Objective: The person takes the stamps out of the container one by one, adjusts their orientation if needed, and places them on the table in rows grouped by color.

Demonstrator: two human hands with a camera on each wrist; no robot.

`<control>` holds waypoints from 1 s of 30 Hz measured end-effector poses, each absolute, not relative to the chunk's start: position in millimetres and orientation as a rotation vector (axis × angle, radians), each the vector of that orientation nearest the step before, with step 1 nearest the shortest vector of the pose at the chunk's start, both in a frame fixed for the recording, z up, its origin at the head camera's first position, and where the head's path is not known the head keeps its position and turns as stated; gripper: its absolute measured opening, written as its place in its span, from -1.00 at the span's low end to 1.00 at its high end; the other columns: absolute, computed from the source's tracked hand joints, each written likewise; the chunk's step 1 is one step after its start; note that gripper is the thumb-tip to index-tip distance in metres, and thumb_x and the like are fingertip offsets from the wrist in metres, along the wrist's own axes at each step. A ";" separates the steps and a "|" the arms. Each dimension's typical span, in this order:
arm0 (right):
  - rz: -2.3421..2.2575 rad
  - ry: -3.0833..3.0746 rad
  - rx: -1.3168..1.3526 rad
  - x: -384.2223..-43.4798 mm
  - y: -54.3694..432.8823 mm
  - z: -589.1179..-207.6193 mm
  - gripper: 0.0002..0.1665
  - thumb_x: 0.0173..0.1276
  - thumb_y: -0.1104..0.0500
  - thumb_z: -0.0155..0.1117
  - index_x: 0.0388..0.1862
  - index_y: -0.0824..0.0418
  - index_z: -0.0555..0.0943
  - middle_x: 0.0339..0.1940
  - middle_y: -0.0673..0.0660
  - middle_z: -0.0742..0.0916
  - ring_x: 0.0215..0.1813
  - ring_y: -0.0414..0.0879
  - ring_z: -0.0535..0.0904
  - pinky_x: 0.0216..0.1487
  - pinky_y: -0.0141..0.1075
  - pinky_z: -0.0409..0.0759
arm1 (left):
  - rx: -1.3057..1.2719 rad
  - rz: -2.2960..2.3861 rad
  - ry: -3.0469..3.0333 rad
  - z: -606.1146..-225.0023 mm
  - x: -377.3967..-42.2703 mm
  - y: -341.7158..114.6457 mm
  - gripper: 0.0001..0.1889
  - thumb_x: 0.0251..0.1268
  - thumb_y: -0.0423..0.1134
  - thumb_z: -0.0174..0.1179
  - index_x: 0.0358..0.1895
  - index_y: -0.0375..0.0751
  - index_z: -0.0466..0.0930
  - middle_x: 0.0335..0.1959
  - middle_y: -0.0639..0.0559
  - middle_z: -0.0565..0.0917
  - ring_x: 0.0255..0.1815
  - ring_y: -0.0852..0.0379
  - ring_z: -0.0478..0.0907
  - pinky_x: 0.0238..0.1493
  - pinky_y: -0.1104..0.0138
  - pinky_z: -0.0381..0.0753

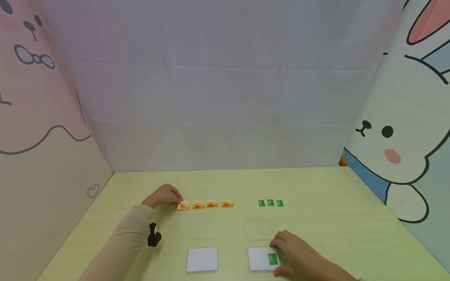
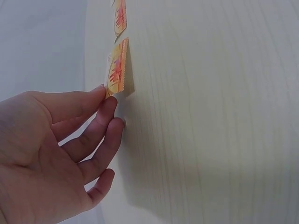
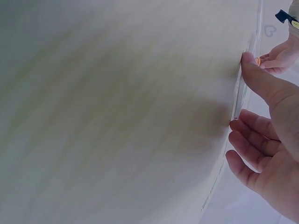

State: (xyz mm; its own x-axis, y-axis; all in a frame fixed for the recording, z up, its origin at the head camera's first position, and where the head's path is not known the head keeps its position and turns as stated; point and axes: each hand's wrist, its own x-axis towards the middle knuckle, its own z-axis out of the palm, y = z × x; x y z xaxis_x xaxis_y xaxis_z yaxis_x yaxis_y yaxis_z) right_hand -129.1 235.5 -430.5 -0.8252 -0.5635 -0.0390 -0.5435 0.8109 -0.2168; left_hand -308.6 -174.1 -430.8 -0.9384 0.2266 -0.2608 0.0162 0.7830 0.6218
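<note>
My left hand [image 1: 164,196] pinches the leftmost orange stamp [image 2: 117,67] between thumb and index finger at its edge. That stamp has a toothed border, and a shadow beside it shows it tilted off the table. More orange stamps [image 1: 212,203] lie to its right in a row. At the front, my right hand [image 1: 299,255] holds a white card [image 1: 258,258], thumb on the near edge and fingers at the far edge. A green stamp [image 1: 272,258] sits on that card's right side. Three other green stamps [image 1: 270,203] lie in a row farther back.
A second white card [image 1: 202,259] lies to the left of the held one. Behind the cards are two clear rectangular pieces [image 1: 205,229], left and right [image 1: 258,229]. Printed side walls and a pale back sheet [image 1: 225,97] enclose the wooden-patterned table [image 1: 316,187].
</note>
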 end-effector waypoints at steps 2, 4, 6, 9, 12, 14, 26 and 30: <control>-0.299 2.905 -0.906 -129.0 235.6 -430.9 -0.26 0.05 -0.47 0.24 -0.04 0.06 0.59 -0.09 -0.13 0.62 -0.12 -0.29 0.44 0.03 -0.28 0.57 | 0.185 0.924 2.654 -430.6 -309.0 -174.2 -0.88 0.14 -0.34 0.27 -0.31 -0.34 0.70 -0.55 0.08 0.58 -0.49 0.18 0.38 -0.43 0.41 0.33; -0.294 2.923 -0.928 -128.9 235.9 -431.2 -0.28 0.06 -0.46 0.25 -0.05 0.06 0.59 -0.10 -0.13 0.62 -0.12 -0.29 0.44 0.02 -0.29 0.57 | 0.198 0.925 2.657 -430.2 -309.6 -174.8 -0.87 0.14 -0.33 0.26 -0.31 -0.34 0.70 -0.54 0.07 0.58 -0.49 0.18 0.38 -0.43 0.41 0.34; -0.289 2.939 -0.946 -128.7 236.1 -431.5 -0.30 0.07 -0.44 0.26 -0.06 0.06 0.58 -0.11 -0.13 0.61 -0.13 -0.29 0.43 0.01 -0.29 0.57 | 0.191 0.927 2.658 -430.7 -310.4 -175.3 -0.87 0.14 -0.33 0.26 -0.31 -0.34 0.70 -0.54 0.07 0.59 -0.48 0.18 0.39 -0.42 0.41 0.34; -0.286 2.952 -0.951 -128.4 235.9 -431.2 -0.31 0.06 -0.43 0.28 -0.07 0.07 0.58 -0.12 -0.12 0.61 -0.13 -0.28 0.44 0.01 -0.29 0.56 | 0.186 0.923 2.663 -430.5 -310.7 -175.8 -0.88 0.15 -0.33 0.26 -0.32 -0.33 0.70 -0.53 0.06 0.59 -0.48 0.17 0.39 -0.42 0.41 0.35; -0.285 2.942 -0.925 -128.5 235.2 -430.1 -0.30 0.05 -0.43 0.29 -0.07 0.07 0.58 -0.11 -0.12 0.61 -0.13 -0.28 0.44 0.01 -0.29 0.56 | 0.177 0.912 2.671 -429.7 -310.3 -176.0 -0.88 0.15 -0.32 0.26 -0.32 -0.33 0.70 -0.51 0.04 0.61 -0.47 0.17 0.40 -0.42 0.42 0.36; -0.286 2.931 -0.906 -128.9 234.8 -429.4 -0.29 0.04 -0.44 0.29 -0.07 0.06 0.59 -0.11 -0.12 0.62 -0.13 -0.28 0.44 0.01 -0.28 0.56 | 0.165 0.907 2.676 -428.6 -309.3 -175.4 -0.88 0.15 -0.32 0.26 -0.32 -0.32 0.70 -0.49 0.03 0.62 -0.46 0.17 0.40 -0.41 0.42 0.37; -0.319 2.896 -0.868 -129.2 234.3 -429.3 -0.28 0.02 -0.45 0.30 -0.05 0.05 0.59 -0.10 -0.13 0.62 -0.13 -0.30 0.43 0.02 -0.28 0.57 | 0.176 0.950 2.683 -422.8 -300.8 -177.2 -0.88 0.12 -0.33 0.28 -0.34 -0.33 0.69 -0.53 0.07 0.61 -0.48 0.18 0.40 -0.43 0.42 0.37; -0.323 2.887 -0.868 -128.2 235.5 -429.9 -0.26 0.02 -0.46 0.28 -0.04 0.05 0.59 -0.10 -0.14 0.61 -0.13 -0.30 0.43 0.02 -0.29 0.57 | 0.187 0.960 2.676 -424.7 -298.3 -177.2 -0.88 0.14 -0.33 0.28 -0.33 -0.33 0.69 -0.50 0.06 0.61 -0.46 0.19 0.40 -0.41 0.42 0.38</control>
State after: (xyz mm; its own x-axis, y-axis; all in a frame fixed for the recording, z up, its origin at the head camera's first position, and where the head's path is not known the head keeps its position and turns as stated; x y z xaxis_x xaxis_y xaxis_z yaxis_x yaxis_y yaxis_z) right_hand -128.2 235.5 -429.9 -0.8304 -0.5555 -0.0437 -0.5322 0.8138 -0.2334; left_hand -298.3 -177.2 -424.7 -0.9492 0.2178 -0.2272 0.0238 0.7694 0.6383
